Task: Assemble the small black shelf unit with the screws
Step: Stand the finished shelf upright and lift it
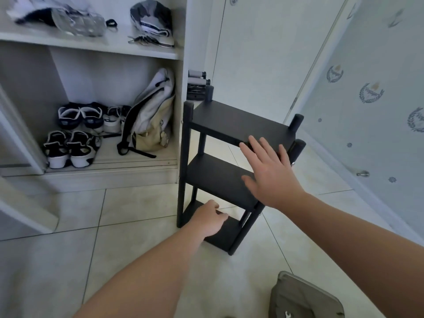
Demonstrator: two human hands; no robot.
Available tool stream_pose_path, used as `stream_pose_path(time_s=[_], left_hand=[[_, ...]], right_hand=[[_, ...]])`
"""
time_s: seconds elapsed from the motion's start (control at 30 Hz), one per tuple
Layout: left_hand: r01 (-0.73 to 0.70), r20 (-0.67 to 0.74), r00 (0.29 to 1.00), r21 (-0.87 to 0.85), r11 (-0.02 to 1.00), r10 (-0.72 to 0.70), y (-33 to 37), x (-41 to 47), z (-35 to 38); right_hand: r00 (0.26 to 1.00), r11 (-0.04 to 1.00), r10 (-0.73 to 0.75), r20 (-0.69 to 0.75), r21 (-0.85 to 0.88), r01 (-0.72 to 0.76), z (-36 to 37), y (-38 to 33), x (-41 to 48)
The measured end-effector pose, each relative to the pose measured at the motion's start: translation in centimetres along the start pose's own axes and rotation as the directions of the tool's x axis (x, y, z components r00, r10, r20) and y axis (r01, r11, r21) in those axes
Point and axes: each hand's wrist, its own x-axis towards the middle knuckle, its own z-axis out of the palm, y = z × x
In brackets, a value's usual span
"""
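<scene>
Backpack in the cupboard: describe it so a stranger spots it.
Left of the black three-tier shelf unit stands an open white cupboard. In its lower compartment, right of the dark-and-white sneakers, leans the white-and-beige fabric backpack, the only bag there, black-strapped.

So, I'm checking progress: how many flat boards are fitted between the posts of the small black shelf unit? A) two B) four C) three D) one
C: the small black shelf unit carries a top board, a middle board and a bottom board, stacked one below the other.
</scene>
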Motion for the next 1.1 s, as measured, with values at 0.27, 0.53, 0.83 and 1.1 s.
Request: stream_pose_path(time_s=[0.27,0.53,0.83,1.1], left_hand=[[-0.073,-0.214,0.961,0.419,0.905,0.176,-2.7,-8.9,-4.1],[0.026,-0.308,0.939,0.505,0.863,0.152,-8.6,-7.7,-5.0],[0.341,-0.28,0.924,0.295,0.892,-0.261,-15.0,-2.4,-3.9],[0.335,-0.193,0.94,0.364,0.869,-0.282,-3.8,-13.6,-11.8]], right_hand=[[0.991,0.997,0.055,0.125,0.042,-0.06,0.2,-5.5,-8.4],[0.961,0.994,0.021,0.277,0.093,-0.049,7.7,-9.2,-8.8],[0.822,0.993,-0.094,0.561,0.108,0.039,16.5,-11.5,-4.9],[0.72,0.984,-0.172,0.672,0.156,0.09,-1.3,-9.4,-2.9]])
